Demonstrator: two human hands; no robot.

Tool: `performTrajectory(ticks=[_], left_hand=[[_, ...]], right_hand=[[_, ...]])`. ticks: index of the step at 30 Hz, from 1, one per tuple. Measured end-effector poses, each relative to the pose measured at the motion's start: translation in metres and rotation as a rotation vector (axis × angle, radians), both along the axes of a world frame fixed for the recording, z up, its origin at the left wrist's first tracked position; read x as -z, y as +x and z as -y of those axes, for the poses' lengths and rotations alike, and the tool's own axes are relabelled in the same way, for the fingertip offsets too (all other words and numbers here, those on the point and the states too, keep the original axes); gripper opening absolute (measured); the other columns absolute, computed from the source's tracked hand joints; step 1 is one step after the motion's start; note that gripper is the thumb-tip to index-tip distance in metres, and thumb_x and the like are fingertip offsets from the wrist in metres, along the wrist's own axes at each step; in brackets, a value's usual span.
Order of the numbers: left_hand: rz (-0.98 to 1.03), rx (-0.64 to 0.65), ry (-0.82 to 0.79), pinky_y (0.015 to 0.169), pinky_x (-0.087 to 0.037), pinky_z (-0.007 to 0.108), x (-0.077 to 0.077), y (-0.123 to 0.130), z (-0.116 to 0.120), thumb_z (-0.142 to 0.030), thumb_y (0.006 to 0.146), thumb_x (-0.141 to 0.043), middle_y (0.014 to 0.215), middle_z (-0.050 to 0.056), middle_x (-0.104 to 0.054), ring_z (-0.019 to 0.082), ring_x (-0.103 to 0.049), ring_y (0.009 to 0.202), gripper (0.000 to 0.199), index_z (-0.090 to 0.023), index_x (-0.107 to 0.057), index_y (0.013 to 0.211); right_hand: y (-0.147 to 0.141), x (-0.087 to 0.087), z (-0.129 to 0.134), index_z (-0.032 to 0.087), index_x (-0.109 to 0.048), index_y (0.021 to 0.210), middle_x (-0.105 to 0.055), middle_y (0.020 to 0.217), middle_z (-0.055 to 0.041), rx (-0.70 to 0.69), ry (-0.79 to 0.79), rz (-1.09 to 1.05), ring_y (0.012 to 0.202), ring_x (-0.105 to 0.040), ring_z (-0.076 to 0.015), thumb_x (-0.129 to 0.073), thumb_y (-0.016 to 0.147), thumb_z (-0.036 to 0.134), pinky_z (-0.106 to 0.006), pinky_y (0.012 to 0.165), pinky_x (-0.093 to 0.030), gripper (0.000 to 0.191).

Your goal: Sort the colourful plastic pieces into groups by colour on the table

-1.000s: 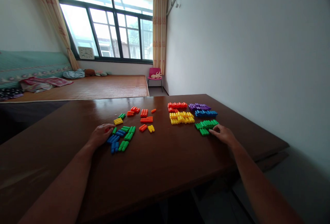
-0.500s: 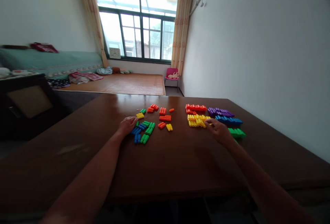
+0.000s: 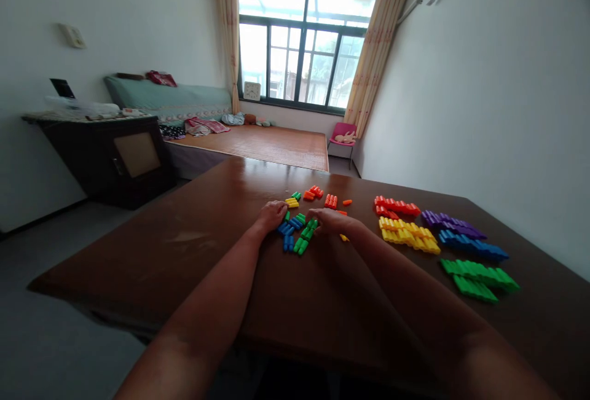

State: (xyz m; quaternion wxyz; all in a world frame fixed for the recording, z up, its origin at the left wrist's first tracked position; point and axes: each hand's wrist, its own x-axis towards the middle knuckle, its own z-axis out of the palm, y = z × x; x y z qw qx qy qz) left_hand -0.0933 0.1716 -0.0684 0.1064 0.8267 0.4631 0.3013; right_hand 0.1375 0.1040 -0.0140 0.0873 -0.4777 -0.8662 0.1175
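At the left edge of a small group of plastic tube-like pieces, my left hand (image 3: 271, 214) rests low on the table, its fingers bent together beside the blue pieces (image 3: 288, 243). Anything between those fingertips is hidden. My right hand (image 3: 329, 222) hangs over the right side of the group, fingers drawn together and pointing down close to the green pieces (image 3: 301, 246). What it holds, if anything, I cannot make out. Just beyond my left fingertips lies a yellow piece (image 3: 292, 203). Orange pieces (image 3: 330, 201) lie behind my right hand, and my right hand and forearm partly cover others.
On the right of the brown table (image 3: 193, 271) lie ridged rows: red (image 3: 397, 206), yellow (image 3: 409, 235), purple (image 3: 453, 224), blue (image 3: 473, 245) and green (image 3: 479, 274). Past the table stand a bed (image 3: 276, 145), a pink chair (image 3: 343, 133) and a dark cabinet (image 3: 138, 148).
My right hand has left the yellow row and come left to the small group of pieces. My left hand stays at that group's left edge. The camera view has turned left.
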Motion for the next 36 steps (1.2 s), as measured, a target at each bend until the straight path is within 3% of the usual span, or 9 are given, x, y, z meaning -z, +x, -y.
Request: performTrajectory(ticks=[3, 6, 9, 12, 18, 22, 25, 30, 36], left_hand=[[0.014, 0.002, -0.005, 0.089, -0.047, 0.031, -0.001, 0.0, -0.001, -0.03, 0.089, -0.044, 0.105, 0.008, -0.071, 0.022, -0.063, 0.098, 0.031, -0.02, -0.071, 0.101], [0.052, 0.014, 0.009, 0.09, -0.047, 0.03, -0.005, 0.0, -0.002, -0.03, 0.087, -0.046, 0.105, 0.007, -0.071, 0.021, -0.063, 0.099, 0.03, -0.02, -0.071, 0.101], [0.083, 0.013, 0.034, 0.092, -0.047, 0.031, -0.011, -0.002, 0.001, -0.03, 0.086, -0.044, 0.105, 0.006, -0.071, 0.02, -0.062, 0.101, 0.033, -0.019, -0.071, 0.102], [0.07, 0.019, 0.052, 0.093, -0.047, 0.032, -0.017, -0.005, 0.004, -0.035, 0.086, -0.041, 0.107, 0.008, -0.07, 0.021, -0.062, 0.102, 0.038, -0.017, -0.07, 0.102], [-0.027, 0.076, 0.062, 0.091, -0.048, 0.032, -0.034, 0.012, 0.007, -0.039, 0.083, -0.041, 0.109, 0.006, -0.07, 0.022, -0.063, 0.101, 0.04, -0.02, -0.069, 0.104], [-0.154, 0.208, 0.108, 0.094, -0.046, 0.034, -0.058, 0.052, 0.03, -0.039, 0.084, -0.04, 0.109, 0.005, -0.07, 0.023, -0.061, 0.105, 0.039, -0.022, -0.069, 0.104], [-0.228, 0.334, 0.116, 0.097, -0.044, 0.036, -0.073, 0.083, 0.051, -0.038, 0.084, -0.042, 0.111, 0.005, -0.069, 0.024, -0.06, 0.106, 0.038, -0.023, -0.07, 0.104], [-0.249, 0.391, 0.073, 0.098, -0.043, 0.036, -0.073, 0.102, 0.066, -0.036, 0.081, -0.044, 0.112, 0.005, -0.069, 0.024, -0.059, 0.108, 0.037, -0.023, -0.071, 0.103], [-0.188, 0.245, 0.027, 0.096, -0.045, 0.035, -0.06, 0.069, 0.064, -0.039, 0.08, -0.047, 0.109, 0.004, -0.07, 0.023, -0.061, 0.104, 0.037, -0.023, -0.071, 0.102]], right_hand=[[-0.001, 0.005, -0.004, 0.022, -0.064, 0.096, -0.067, 0.092, -0.0027, 0.055, 0.006, 0.028, 0.081, -0.062, -0.0199, -0.071, 0.066, 0.018, -0.029, 0.072, -0.049, 0.031], [0.003, 0.002, 0.009, 0.019, -0.062, 0.098, -0.066, 0.1, -0.0053, 0.043, 0.144, -0.043, 0.094, -0.06, -0.0208, -0.063, 0.066, 0.006, -0.032, 0.085, -0.047, 0.035], [0.015, -0.007, 0.039, 0.017, -0.06, 0.101, -0.064, 0.109, -0.0079, 0.074, 0.287, -0.194, 0.105, -0.056, -0.0216, -0.057, 0.066, 0.003, -0.035, 0.094, -0.043, 0.037], [0.044, -0.013, 0.081, 0.019, -0.06, 0.1, -0.066, 0.103, -0.0055, 0.187, 0.302, -0.301, 0.097, -0.059, -0.0199, -0.059, 0.07, 0.01, -0.034, 0.088, -0.047, 0.031], [0.174, -0.009, 0.186, 0.021, -0.059, 0.107, -0.068, 0.087, -0.0009, 0.558, 0.196, -0.468, 0.08, -0.065, -0.0161, -0.058, 0.073, 0.016, -0.028, 0.074, -0.051, 0.035], [0.272, -0.002, 0.259, 0.021, -0.061, 0.105, -0.068, 0.102, -0.0047, 0.803, 0.221, -0.398, 0.087, -0.065, -0.0186, -0.058, 0.069, 0.017, -0.03, 0.077, -0.051, 0.036], [0.314, 0.009, 0.295, 0.021, -0.064, 0.101, -0.07, 0.097, -0.0044, 0.88, 0.209, -0.296, 0.088, -0.065, -0.0202, -0.058, 0.065, 0.016, -0.032, 0.081, -0.05, 0.036], [0.324, 0.028, 0.307, 0.022, -0.068, 0.091, -0.071, 0.092, -0.0037, 0.862, 0.219, -0.264, 0.092, -0.065, -0.02, -0.054, 0.063, 0.012, -0.032, 0.088, -0.048, 0.033], [0.324, 0.053, 0.296, 0.022, -0.066, 0.09, -0.069, 0.105, -0.0071, 0.817, 0.357, -0.288, 0.095, -0.065, -0.0225, -0.053, 0.07, 0.022, -0.037, 0.089, -0.049, 0.024]])
